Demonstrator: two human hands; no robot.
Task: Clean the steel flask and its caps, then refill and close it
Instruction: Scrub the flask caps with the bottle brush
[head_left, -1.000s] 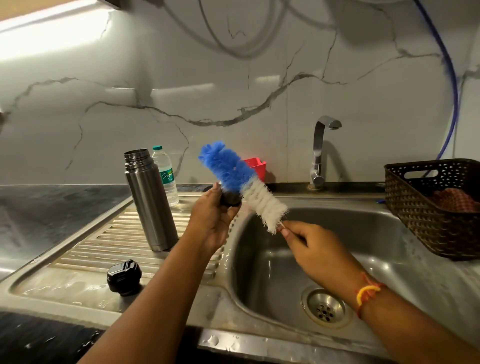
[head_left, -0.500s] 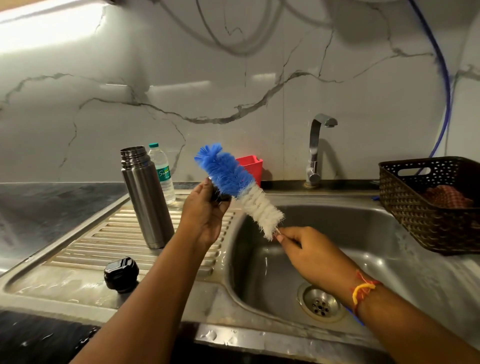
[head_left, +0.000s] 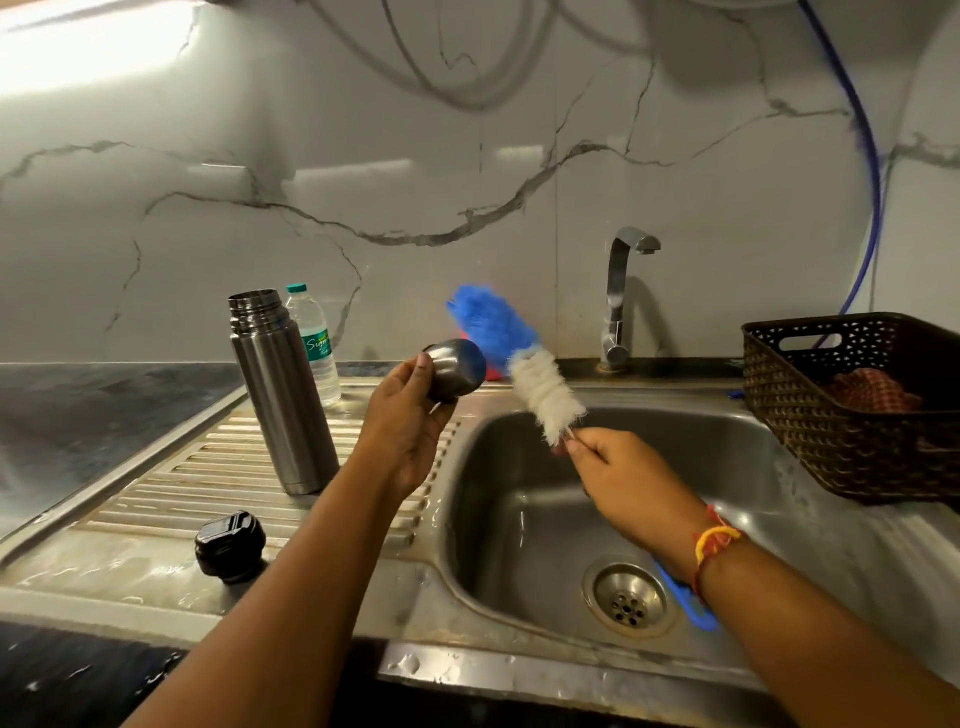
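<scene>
Head view, left hand (head_left: 410, 426) gripping steel cup cap (head_left: 457, 370) above the sink (head_left: 519, 519), right hand (head_left: 618, 473) clutching bottle brush (head_left: 519, 358) just beside, flask (head_left: 283, 389) upright left of sink

Brushed steel flask (head_left: 283, 395), glossy steel cup (head_left: 457, 366), fluffy blue-white bristle brush (head_left: 514, 358), shiny black plastic cap (head_left: 230, 545), wet steel sink (head_left: 519, 525), woven plastic basket (head_left: 852, 415)

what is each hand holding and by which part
Left hand: small steel cup cap, gripped around its closed end. Right hand: blue-and-white bottle brush, by its wire stem.
</scene>
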